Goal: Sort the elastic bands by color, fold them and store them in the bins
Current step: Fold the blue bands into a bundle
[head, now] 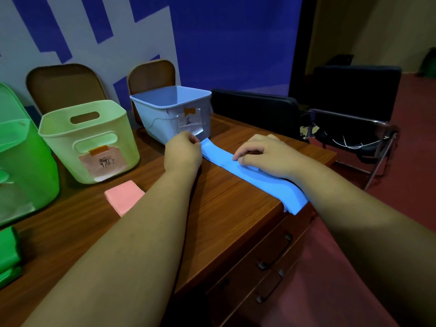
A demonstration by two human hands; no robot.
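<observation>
The left hand (182, 149) pinches one end of an unfolded blue band (254, 179) while the right hand (262, 154), grip slack, presses it to the tabletop (224, 213); a folded pink band (123, 197) awaits binning.

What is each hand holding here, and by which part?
The left hand pinches the blue band at its far end; the right hand presses its middle flat.

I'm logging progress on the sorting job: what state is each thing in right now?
blue band, spread flat on the desk, near end hanging over the edge
pink band, folded, lying on the desk
blue bin, upright, open-topped
pale green bin, upright, open-topped
left hand, pinches the blue band's far end
right hand, rests on the blue band's middle
</observation>
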